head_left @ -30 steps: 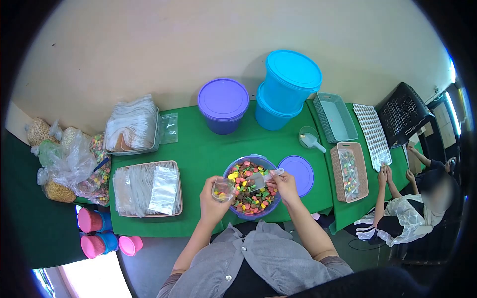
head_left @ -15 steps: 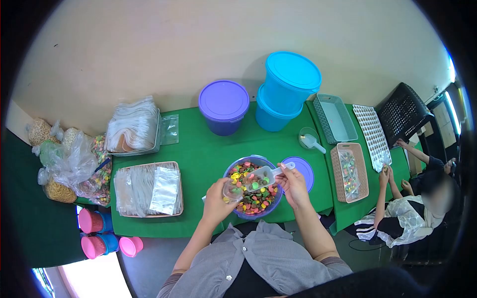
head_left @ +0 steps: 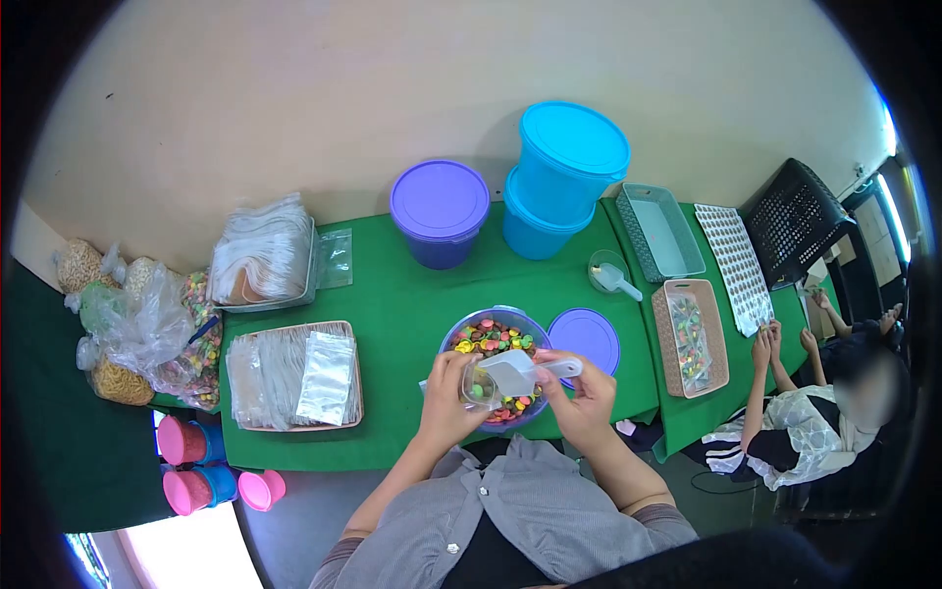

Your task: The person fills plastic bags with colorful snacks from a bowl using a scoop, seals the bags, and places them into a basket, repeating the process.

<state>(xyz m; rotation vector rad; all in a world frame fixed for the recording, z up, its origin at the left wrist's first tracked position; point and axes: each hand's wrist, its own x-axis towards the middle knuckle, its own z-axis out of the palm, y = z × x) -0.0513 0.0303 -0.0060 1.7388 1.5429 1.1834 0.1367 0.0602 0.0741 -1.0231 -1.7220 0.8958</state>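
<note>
While the left hand (head_left: 448, 404) clasps a clear cup (head_left: 479, 386), the right (head_left: 588, 401) grips a scoop (head_left: 509, 374).

The scoop (head_left: 510, 374) seems to partly hide the coloured pieces (head_left: 494, 336)

Scoop (head_left: 510, 374): lifted clear of the sweets (head_left: 491, 336), now tipped | Clear cup (head_left: 478, 387): now meets scoop's mouth | Right hand (head_left: 585, 401): nearer left hand (head_left: 449, 401)

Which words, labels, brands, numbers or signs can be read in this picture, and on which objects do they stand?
No readable text.
Sheet of small round prints: too small to read; any words cannot be told.
Scoop, purple lidded tub: no lettering that I can make out.
</note>
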